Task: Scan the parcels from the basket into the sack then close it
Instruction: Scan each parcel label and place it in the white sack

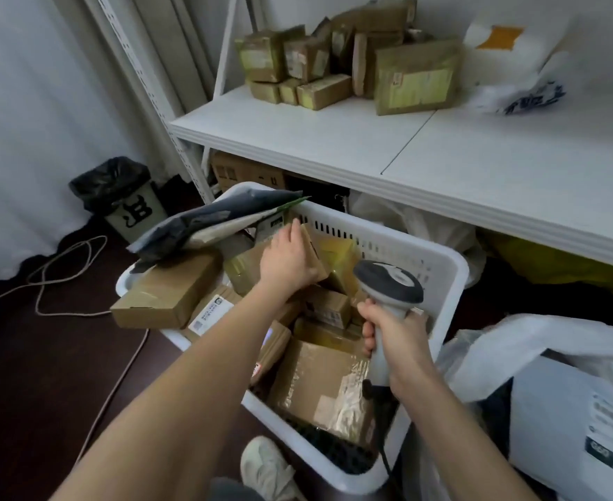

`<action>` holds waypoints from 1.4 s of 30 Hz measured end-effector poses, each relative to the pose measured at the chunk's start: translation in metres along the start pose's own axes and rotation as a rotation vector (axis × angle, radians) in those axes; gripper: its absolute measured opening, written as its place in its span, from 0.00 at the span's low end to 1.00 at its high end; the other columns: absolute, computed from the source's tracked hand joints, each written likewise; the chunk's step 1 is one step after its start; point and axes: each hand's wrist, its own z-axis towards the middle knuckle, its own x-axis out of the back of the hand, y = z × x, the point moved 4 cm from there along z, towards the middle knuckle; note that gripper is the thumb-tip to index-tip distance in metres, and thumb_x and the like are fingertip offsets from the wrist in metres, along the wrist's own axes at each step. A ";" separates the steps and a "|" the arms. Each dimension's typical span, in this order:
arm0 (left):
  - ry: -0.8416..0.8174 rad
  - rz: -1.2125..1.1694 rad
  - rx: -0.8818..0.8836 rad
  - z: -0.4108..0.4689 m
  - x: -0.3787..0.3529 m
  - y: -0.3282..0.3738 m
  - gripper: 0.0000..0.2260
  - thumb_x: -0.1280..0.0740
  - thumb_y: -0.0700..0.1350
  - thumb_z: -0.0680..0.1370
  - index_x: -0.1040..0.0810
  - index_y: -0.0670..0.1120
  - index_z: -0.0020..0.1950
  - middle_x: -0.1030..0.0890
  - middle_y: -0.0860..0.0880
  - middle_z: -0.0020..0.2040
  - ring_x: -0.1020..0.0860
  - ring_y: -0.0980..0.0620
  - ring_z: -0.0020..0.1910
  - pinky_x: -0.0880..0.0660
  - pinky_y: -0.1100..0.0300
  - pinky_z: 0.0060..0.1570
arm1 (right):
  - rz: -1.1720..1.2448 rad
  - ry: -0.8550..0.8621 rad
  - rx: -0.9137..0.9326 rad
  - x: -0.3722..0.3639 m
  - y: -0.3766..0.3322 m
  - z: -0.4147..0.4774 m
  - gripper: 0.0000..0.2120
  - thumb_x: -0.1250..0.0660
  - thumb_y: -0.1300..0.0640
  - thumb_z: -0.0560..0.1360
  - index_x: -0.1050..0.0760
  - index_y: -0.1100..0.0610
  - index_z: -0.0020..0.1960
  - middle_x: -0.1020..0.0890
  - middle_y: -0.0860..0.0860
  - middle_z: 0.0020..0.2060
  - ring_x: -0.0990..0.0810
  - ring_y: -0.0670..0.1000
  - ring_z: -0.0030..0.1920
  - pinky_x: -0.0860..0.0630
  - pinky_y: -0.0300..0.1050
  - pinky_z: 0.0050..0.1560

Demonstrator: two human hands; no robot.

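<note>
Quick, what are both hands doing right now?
Left hand: on a brown parcel in the basket; grip cannot be told.
Right hand: grips the scanner.

1. A white metal shelving rack [442, 164] fills the room from 12 to 3 o'clock, its perforated upright [142, 77] rising at 11 o'clock.
2. Brown cardboard boxes [352, 66] crowd the shelf at 12 o'clock, with a white plastic bag [514, 66] just beside them at 1 o'clock.
3. A pale curtain [26, 85] hangs at 9 to 10 o'clock, its wavy hem meeting the dark floor [26, 374].
4. A small waste bin [128, 207] with a black liner stands at 10 o'clock, and a loose cable [63, 280] loops across the floor near it.
</note>
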 end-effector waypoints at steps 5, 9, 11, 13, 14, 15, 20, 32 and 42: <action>-0.157 0.127 -0.034 0.066 -0.010 0.002 0.48 0.28 0.49 0.73 0.60 0.43 0.79 0.46 0.43 0.78 0.42 0.41 0.75 0.39 0.43 0.71 | -0.018 0.012 -0.021 0.004 0.011 0.020 0.03 0.30 0.62 0.73 0.22 0.59 0.41 0.25 0.51 0.25 0.28 0.46 0.24 0.29 0.40 0.27; -0.338 0.229 -0.033 0.076 -0.022 -0.011 0.44 0.27 0.50 0.72 0.54 0.53 0.79 0.35 0.43 0.74 0.35 0.38 0.71 0.37 0.39 0.69 | -0.020 0.014 -0.010 0.009 0.015 0.023 0.05 0.30 0.62 0.73 0.23 0.58 0.39 0.25 0.52 0.25 0.28 0.47 0.23 0.30 0.40 0.26; -0.403 0.216 -0.044 0.062 -0.033 -0.011 0.40 0.27 0.51 0.71 0.46 0.57 0.77 0.32 0.44 0.71 0.32 0.39 0.69 0.33 0.41 0.67 | -0.011 0.015 0.001 0.011 0.015 0.018 0.05 0.30 0.62 0.73 0.23 0.59 0.39 0.26 0.52 0.25 0.29 0.48 0.24 0.30 0.40 0.27; -0.430 0.245 -0.095 0.043 -0.040 -0.005 0.37 0.26 0.51 0.70 0.39 0.56 0.75 0.29 0.44 0.68 0.30 0.41 0.66 0.29 0.44 0.64 | 0.008 0.015 -0.003 0.015 0.014 0.009 0.04 0.30 0.62 0.73 0.23 0.59 0.40 0.26 0.53 0.26 0.29 0.48 0.24 0.30 0.41 0.27; -0.423 0.288 -0.125 0.032 -0.042 -0.001 0.35 0.26 0.51 0.70 0.37 0.57 0.74 0.30 0.44 0.67 0.31 0.41 0.65 0.29 0.45 0.63 | 0.022 0.015 -0.008 0.018 0.014 0.004 0.04 0.31 0.63 0.73 0.23 0.60 0.40 0.26 0.53 0.26 0.29 0.48 0.23 0.30 0.41 0.28; -0.402 0.344 -0.154 0.020 -0.042 0.004 0.32 0.27 0.52 0.71 0.34 0.57 0.73 0.31 0.45 0.66 0.32 0.42 0.66 0.30 0.46 0.64 | 0.038 0.015 -0.010 0.021 0.014 -0.001 0.03 0.31 0.63 0.74 0.23 0.60 0.41 0.26 0.53 0.26 0.30 0.48 0.23 0.31 0.41 0.28; -0.296 0.550 -0.246 -0.009 -0.043 0.007 0.24 0.32 0.48 0.76 0.32 0.56 0.70 0.31 0.48 0.70 0.34 0.44 0.69 0.35 0.47 0.66 | 0.079 0.023 0.010 0.035 0.015 -0.017 0.04 0.32 0.64 0.74 0.23 0.60 0.41 0.27 0.53 0.26 0.30 0.47 0.23 0.31 0.40 0.26; 0.243 0.191 -0.795 -0.066 0.042 0.070 0.22 0.26 0.40 0.68 0.28 0.48 0.60 0.23 0.44 0.58 0.24 0.42 0.57 0.24 0.48 0.52 | 0.348 0.192 0.045 0.097 -0.007 -0.056 0.11 0.27 0.57 0.73 0.21 0.60 0.52 0.18 0.51 0.33 0.19 0.50 0.37 0.20 0.46 0.42; 0.559 -0.211 -1.029 -0.197 0.057 0.154 0.13 0.34 0.37 0.74 0.29 0.46 0.57 0.22 0.43 0.57 0.23 0.43 0.57 0.24 0.51 0.53 | 0.408 0.193 -0.035 0.179 -0.001 -0.137 0.09 0.30 0.62 0.74 0.23 0.60 0.54 0.15 0.58 0.44 0.16 0.56 0.44 0.20 0.51 0.40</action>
